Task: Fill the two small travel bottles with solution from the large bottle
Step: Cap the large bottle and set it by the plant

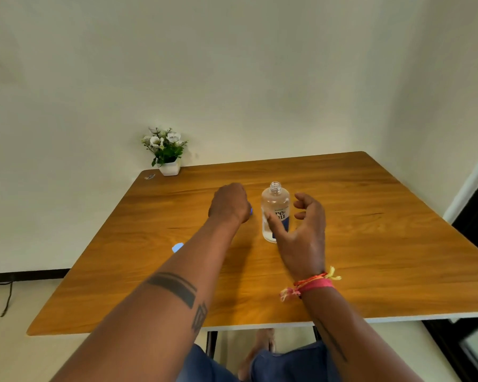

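The large bottle [275,212] stands uncapped near the middle of the table [370,244]. The right hand [304,230] is spread, fingers curled around its right side, thumb at the label — not yet closed. The left hand [229,202] is fisted just left of it, a bit of blue showing; what it holds I cannot tell. Grip the body low and firmly — no squeezing, or solution may spill.

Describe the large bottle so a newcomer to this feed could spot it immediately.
Start at the wooden table and look near its middle, between the person's two hands. The large bottle stands there upright, just left of the open right hand. It is clear plastic, uncapped, with a white and blue label.
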{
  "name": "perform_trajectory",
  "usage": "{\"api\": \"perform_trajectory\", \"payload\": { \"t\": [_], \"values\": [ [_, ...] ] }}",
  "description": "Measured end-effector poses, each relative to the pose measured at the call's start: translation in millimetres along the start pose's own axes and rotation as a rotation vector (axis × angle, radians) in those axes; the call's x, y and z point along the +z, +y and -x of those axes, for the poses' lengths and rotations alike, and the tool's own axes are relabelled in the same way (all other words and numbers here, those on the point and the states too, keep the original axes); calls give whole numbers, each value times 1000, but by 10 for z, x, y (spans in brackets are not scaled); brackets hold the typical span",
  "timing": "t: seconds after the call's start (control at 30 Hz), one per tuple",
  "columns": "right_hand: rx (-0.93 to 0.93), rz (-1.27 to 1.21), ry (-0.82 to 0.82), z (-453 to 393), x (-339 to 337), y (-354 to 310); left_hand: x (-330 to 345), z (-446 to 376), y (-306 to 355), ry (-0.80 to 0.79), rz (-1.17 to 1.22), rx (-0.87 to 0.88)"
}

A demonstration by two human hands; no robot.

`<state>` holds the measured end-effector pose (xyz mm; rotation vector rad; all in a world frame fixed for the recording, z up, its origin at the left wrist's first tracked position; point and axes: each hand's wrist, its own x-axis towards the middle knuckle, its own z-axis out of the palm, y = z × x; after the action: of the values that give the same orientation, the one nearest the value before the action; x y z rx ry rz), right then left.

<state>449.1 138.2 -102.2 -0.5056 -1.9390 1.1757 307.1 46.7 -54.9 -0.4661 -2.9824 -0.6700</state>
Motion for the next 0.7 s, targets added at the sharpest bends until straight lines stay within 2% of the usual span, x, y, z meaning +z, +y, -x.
{"api": "perform_trajectory", "payload": {
  "t": [0.2, 0.33, 0.53, 0.7],
  "values": [
    [63, 46, -232, -93, 199, 355, 273, -254, 43, -126, -255, -58],
    [98, 15, -243, -178, 219, 447, 391, -377, 43, -195, -295, -11],
    [79, -34, -259, -181, 224, 497, 437, -343, 76, -170, -262, -1],
    [66, -150, -256, -172, 197, 367, 110, -200, 95, -80, -53, 3]
  ]
}}
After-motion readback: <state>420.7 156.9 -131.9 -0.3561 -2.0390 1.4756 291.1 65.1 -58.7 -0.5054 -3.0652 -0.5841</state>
